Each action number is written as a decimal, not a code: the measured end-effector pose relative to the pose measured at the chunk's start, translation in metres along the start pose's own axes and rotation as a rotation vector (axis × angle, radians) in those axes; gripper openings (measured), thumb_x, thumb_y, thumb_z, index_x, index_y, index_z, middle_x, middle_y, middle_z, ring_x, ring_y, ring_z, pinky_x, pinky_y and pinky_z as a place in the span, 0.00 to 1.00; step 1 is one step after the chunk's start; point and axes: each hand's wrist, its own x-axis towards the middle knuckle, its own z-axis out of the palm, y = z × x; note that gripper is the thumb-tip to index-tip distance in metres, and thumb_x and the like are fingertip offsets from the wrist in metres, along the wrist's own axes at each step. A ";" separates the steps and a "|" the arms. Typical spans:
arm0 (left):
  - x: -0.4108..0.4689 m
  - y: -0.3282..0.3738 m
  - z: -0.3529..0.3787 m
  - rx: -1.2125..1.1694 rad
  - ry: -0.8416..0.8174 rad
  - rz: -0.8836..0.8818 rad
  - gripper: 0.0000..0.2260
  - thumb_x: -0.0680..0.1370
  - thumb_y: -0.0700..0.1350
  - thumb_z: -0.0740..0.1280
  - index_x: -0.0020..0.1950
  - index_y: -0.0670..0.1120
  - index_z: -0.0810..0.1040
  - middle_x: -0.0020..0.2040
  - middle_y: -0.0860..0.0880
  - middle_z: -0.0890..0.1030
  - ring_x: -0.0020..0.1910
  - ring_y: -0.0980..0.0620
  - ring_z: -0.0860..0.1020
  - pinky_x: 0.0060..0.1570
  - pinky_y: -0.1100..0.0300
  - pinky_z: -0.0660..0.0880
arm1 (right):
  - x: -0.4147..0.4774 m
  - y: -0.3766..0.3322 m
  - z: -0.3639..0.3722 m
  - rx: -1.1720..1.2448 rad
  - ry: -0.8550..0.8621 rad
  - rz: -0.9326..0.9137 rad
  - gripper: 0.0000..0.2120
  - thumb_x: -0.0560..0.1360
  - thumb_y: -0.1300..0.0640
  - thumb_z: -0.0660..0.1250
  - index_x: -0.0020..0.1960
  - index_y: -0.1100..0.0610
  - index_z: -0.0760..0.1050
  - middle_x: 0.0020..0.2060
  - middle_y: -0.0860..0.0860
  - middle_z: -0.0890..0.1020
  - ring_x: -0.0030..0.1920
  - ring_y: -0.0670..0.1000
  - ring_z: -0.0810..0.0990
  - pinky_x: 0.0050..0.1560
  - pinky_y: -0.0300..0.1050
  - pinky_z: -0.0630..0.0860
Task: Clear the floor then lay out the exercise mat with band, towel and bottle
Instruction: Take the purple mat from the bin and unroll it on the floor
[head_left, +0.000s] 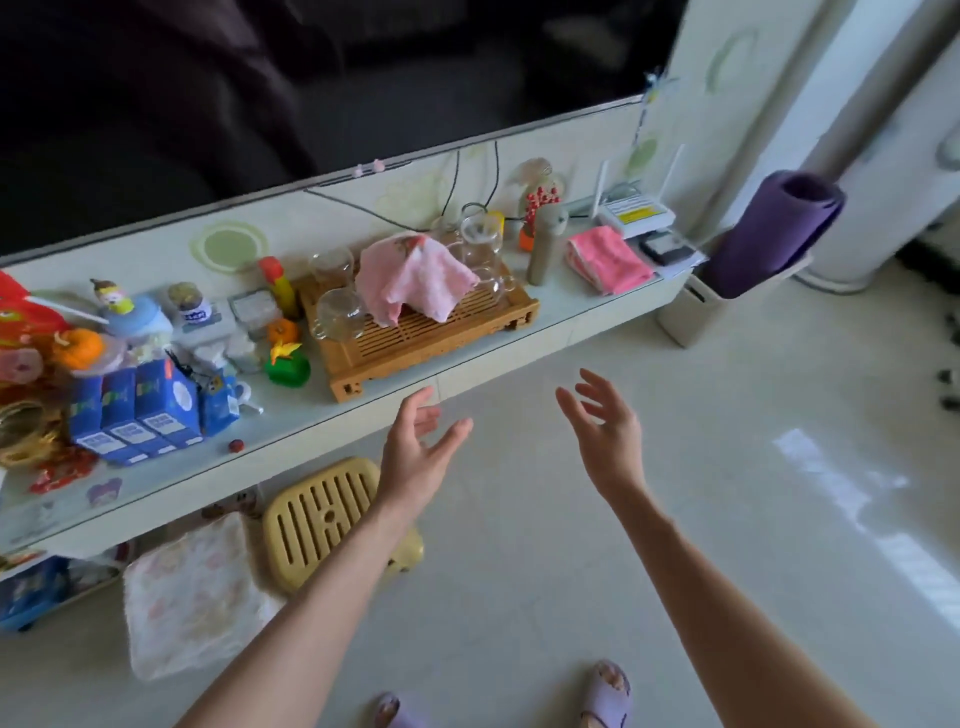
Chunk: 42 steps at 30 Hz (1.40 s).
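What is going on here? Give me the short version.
A person stands facing a low TV cabinet, with the left hand and right hand both open and empty above the floor. Nothing is held yet. The rolled purple exercise mat stands upright in a bin at the cabinet's right end. A folded pink towel and a beige bottle sit on the cabinet. A yellow stool stands on the floor.

Rolled mat (774, 234) in bin (691, 317), right of cabinet (467, 371).
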 end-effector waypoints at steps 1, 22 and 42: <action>0.001 0.008 0.019 0.006 -0.018 0.025 0.22 0.73 0.49 0.72 0.64 0.52 0.69 0.58 0.49 0.75 0.61 0.49 0.74 0.64 0.51 0.71 | 0.005 0.001 -0.018 0.008 0.019 0.000 0.21 0.74 0.51 0.70 0.65 0.54 0.73 0.57 0.52 0.80 0.51 0.47 0.79 0.42 0.27 0.72; 0.032 0.177 0.468 -0.035 -0.475 0.203 0.28 0.64 0.53 0.72 0.62 0.50 0.71 0.52 0.51 0.77 0.55 0.51 0.77 0.52 0.64 0.71 | 0.145 0.064 -0.437 0.073 0.462 -0.014 0.18 0.75 0.55 0.69 0.63 0.57 0.75 0.52 0.52 0.80 0.47 0.46 0.79 0.41 0.23 0.72; 0.273 0.294 0.797 -0.008 -0.564 0.190 0.22 0.72 0.41 0.73 0.64 0.46 0.71 0.56 0.46 0.77 0.55 0.49 0.77 0.46 0.72 0.73 | 0.488 0.089 -0.641 0.031 0.590 0.077 0.17 0.75 0.53 0.69 0.63 0.55 0.75 0.51 0.52 0.81 0.44 0.42 0.78 0.39 0.20 0.68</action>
